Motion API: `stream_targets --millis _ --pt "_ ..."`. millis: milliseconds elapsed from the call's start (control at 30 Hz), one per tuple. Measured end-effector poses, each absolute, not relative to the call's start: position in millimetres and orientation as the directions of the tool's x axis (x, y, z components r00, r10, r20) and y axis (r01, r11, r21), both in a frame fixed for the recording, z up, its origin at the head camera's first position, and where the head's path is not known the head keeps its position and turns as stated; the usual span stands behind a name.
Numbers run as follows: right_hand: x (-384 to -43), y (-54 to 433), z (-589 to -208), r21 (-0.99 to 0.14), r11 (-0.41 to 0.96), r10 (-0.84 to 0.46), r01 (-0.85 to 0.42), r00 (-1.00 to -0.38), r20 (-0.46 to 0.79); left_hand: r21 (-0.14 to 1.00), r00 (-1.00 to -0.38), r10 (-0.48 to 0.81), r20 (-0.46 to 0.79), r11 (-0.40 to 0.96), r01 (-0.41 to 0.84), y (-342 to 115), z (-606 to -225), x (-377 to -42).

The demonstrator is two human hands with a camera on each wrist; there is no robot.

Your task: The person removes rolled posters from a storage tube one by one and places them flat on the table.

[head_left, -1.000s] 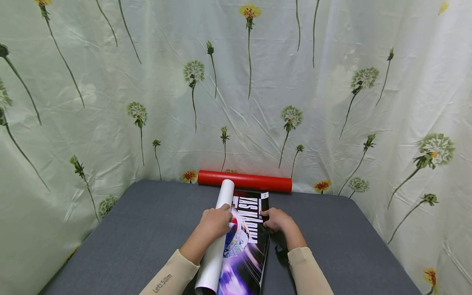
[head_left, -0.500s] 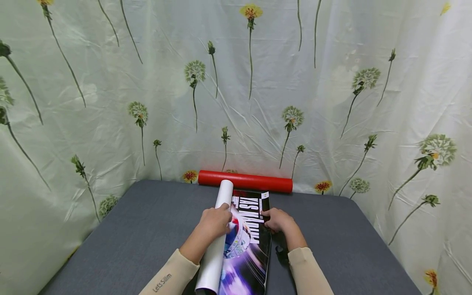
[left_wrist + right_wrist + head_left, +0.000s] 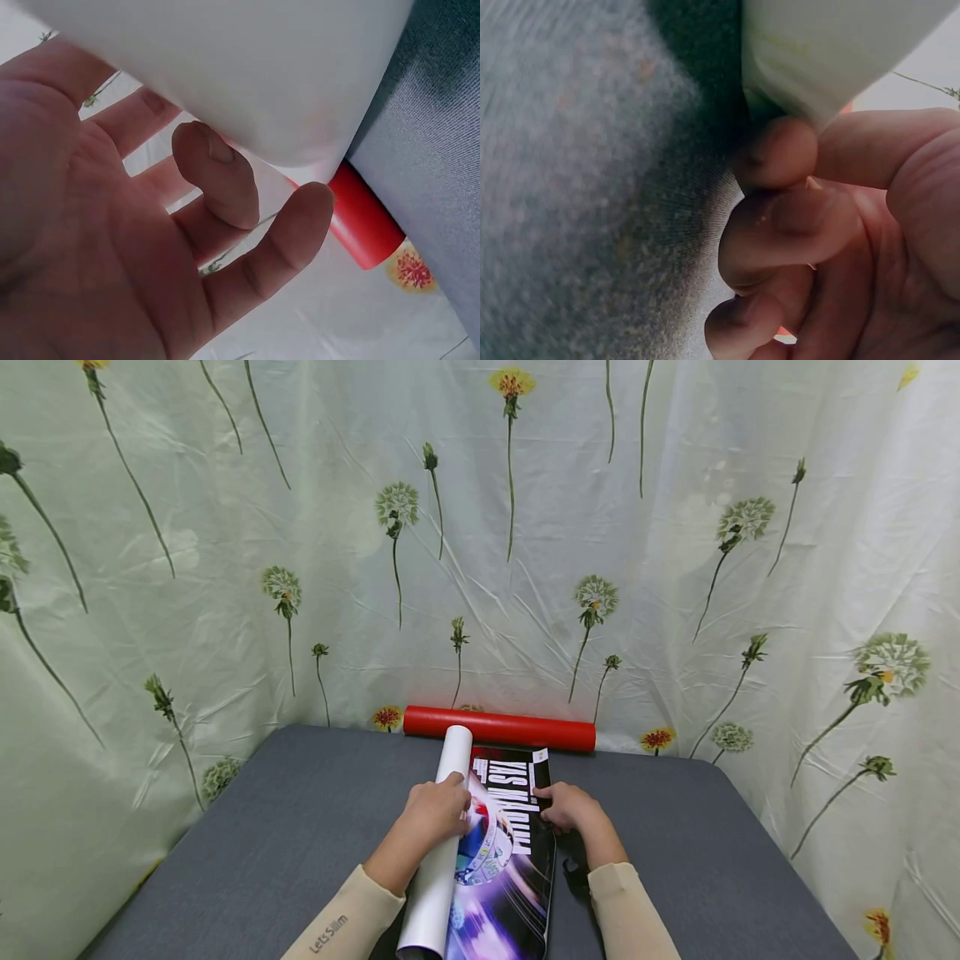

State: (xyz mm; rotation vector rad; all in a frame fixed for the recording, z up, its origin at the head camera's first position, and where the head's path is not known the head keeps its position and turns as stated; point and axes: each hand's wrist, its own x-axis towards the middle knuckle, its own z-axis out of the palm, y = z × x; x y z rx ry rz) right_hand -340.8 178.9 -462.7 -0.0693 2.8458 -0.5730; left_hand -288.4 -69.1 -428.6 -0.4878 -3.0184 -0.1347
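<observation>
A partly rolled poster point(image 3: 506, 902) lies lengthwise on the grey surface, its dark printed face with white lettering and a purple streaked picture turned up. Along its left side runs the white roll point(image 3: 429, 893). My left hand point(image 3: 437, 810) holds this roll from above; in the left wrist view the thumb and index tips are hidden by the white paper point(image 3: 247, 67) and the other fingers point(image 3: 292, 232) curl loosely beside it. My right hand point(image 3: 572, 808) pinches the poster's right edge. In the right wrist view, thumb and index meet at the paper's edge point(image 3: 810, 52), other fingers curled under.
A red tube point(image 3: 498, 729) lies crosswise at the back of the grey table point(image 3: 315, 827), just beyond the roll's far end. Behind it hangs a pale curtain point(image 3: 330, 510) printed with dandelions. A small black object point(image 3: 576, 875) sits beside the right wrist.
The poster's right edge and my right hand have shifted slightly right, while the roll's far end has moved slightly left. A little more of the printed face shows. Both hands keep their hold.
</observation>
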Motion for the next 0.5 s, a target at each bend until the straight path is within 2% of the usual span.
stream_targets --millis 233,500 --pt "-340.6 180.4 -463.6 -0.402 0.916 -0.097 0.000 -0.970 -0.222 0.043 -0.950 0.307 0.062 0.950 0.310 -67.8 -428.7 -287.5" --pt "-339.8 180.1 -463.3 -0.400 0.916 -0.084 0.015 -0.970 -0.228 0.067 -0.953 0.300 0.045 0.951 0.302 -66.9 -428.5 -287.6"
